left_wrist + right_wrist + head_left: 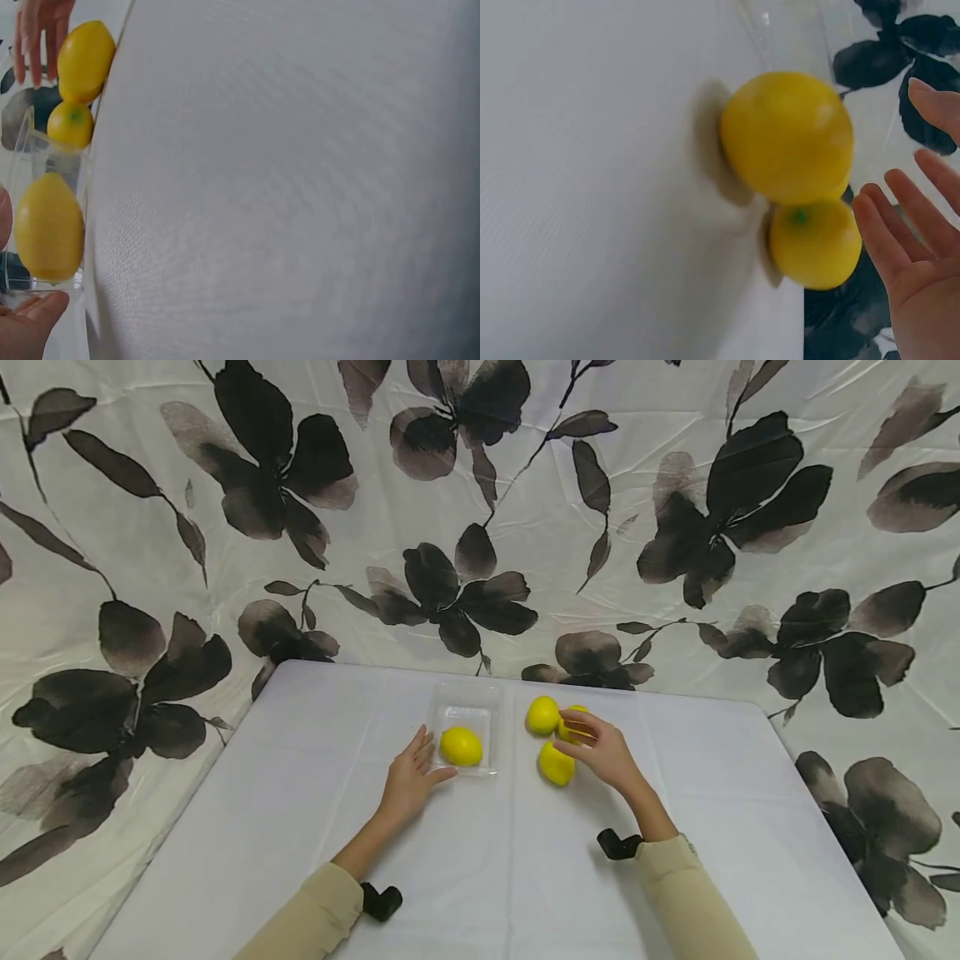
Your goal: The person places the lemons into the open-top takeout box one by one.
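A clear plastic tray (pixel 465 702) sits near the back of the table with one yellow lemon (pixel 461 746) inside. My left hand (pixel 408 781) is at the tray's left side, fingers extended and thumb by its near edge. To the right of the tray lie three more lemons: one at the back (pixel 542 716), one in front (pixel 557 763), and a third (pixel 567 730) partly hidden by my right hand (pixel 609 758). That hand hovers over this group with fingers spread. In the right wrist view its palm faces two lemons (pixel 787 139) and nothing is in its grasp.
A white cloth covers the table (pixel 337 735). Behind it hangs a white curtain (pixel 585 552) with dark flowers. Black wrist devices (pixel 382 902) protrude beside both beige sleeves (pixel 311 910).
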### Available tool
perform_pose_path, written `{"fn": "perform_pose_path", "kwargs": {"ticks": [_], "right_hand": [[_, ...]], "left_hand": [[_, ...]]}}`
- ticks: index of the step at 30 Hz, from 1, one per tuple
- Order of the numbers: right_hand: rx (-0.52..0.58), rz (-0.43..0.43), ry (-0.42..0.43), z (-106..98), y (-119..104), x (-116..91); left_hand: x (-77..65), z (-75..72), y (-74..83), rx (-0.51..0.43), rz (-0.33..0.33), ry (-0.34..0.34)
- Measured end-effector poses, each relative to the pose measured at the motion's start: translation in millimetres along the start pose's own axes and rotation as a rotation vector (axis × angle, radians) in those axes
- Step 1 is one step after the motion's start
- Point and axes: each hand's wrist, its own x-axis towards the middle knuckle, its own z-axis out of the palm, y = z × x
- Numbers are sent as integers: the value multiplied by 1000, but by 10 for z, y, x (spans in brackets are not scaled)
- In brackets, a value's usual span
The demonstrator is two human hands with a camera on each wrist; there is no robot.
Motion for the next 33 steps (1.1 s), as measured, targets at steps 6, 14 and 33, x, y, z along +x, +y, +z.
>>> {"fn": "perform_pose_path", "kwargs": {"ticks": [6, 14, 33], "right_hand": [[-28, 39, 5, -54, 177, -72], [-73, 59, -14, 34, 260, -105], [-129, 44, 27, 111, 151, -54]], "left_hand": [[4, -12, 4, -6, 0, 3], [-29, -25, 41, -3, 7, 6], [-41, -17, 50, -20, -7, 5]]}}
